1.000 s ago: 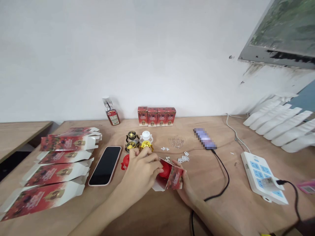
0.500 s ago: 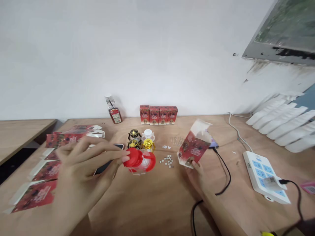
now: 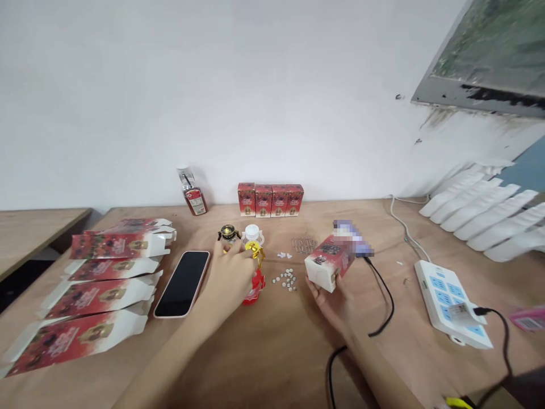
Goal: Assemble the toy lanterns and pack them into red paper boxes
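My left hand (image 3: 230,275) is closed over the top of a small red lantern (image 3: 254,288), which stands upright on the wooden table (image 3: 272,363). Its fingertips reach a gold lantern (image 3: 254,249); a black-and-gold lantern (image 3: 227,233) and a white one (image 3: 252,233) stand just behind. My right hand (image 3: 330,301) holds a red-and-white carton (image 3: 328,261) from below, tilted, its white end flap toward me. Between the hands lies a scatter of small white pieces (image 3: 288,279).
Several flattened red cartons (image 3: 102,287) lie at the left beside a dark phone (image 3: 183,283). Closed red boxes (image 3: 270,200) and a small bottle (image 3: 193,196) stand by the wall. At the right are a second phone (image 3: 353,236), a black cable (image 3: 383,309), a power strip (image 3: 451,304) and white foam pieces (image 3: 481,210).
The red lantern came out of the carton, swung left in my left hand, and now stands by the other lanterns. My right hand lifted the carton away to the right.
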Demonstrator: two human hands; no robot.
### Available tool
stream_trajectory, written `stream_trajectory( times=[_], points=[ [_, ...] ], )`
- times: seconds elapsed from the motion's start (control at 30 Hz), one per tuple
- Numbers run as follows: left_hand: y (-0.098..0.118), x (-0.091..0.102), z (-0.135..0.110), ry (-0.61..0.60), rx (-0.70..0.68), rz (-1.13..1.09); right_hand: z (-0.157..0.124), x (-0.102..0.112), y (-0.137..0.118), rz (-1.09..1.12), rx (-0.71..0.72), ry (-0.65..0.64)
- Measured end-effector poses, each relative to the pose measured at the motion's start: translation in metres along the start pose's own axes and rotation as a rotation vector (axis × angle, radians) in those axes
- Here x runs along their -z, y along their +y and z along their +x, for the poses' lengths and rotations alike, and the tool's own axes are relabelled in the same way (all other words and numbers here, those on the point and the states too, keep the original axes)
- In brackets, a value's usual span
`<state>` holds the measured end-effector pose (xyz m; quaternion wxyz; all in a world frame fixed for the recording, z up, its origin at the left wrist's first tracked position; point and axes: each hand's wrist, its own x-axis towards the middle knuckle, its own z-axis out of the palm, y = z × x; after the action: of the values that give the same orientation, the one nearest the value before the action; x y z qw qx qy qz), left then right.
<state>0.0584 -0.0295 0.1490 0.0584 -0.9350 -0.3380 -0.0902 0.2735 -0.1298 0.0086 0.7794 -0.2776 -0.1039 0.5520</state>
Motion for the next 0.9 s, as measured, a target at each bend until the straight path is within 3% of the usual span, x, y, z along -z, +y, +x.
stream_trajectory(
  times=[0.17,0.3,0.43,0.57,0.7,0.9],
  points=[
    [0.002,-0.002,0.001,-0.098,0.012,0.083,-0.003,0.003,-0.001,0.04,-0.075,-0.095],
    [0.0,0.003,-0.001,-0.103,0.029,0.047,-0.004,0.001,0.001,0.001,-0.067,-0.071],
    [0.014,0.006,-0.006,0.007,-0.029,-0.148,-0.006,-0.004,0.004,-0.028,-0.053,-0.015],
    [0.046,-0.005,-0.01,0.198,-0.212,-0.31,-0.01,-0.005,0.008,-0.122,-0.077,-0.038],
    [0.065,-0.023,-0.007,0.241,-0.284,-0.311,-0.014,-0.006,0.01,-0.207,-0.095,-0.068],
    [0.062,-0.035,-0.003,0.252,-0.304,-0.308,-0.016,-0.012,0.011,-0.254,-0.113,-0.123]
  ],
)
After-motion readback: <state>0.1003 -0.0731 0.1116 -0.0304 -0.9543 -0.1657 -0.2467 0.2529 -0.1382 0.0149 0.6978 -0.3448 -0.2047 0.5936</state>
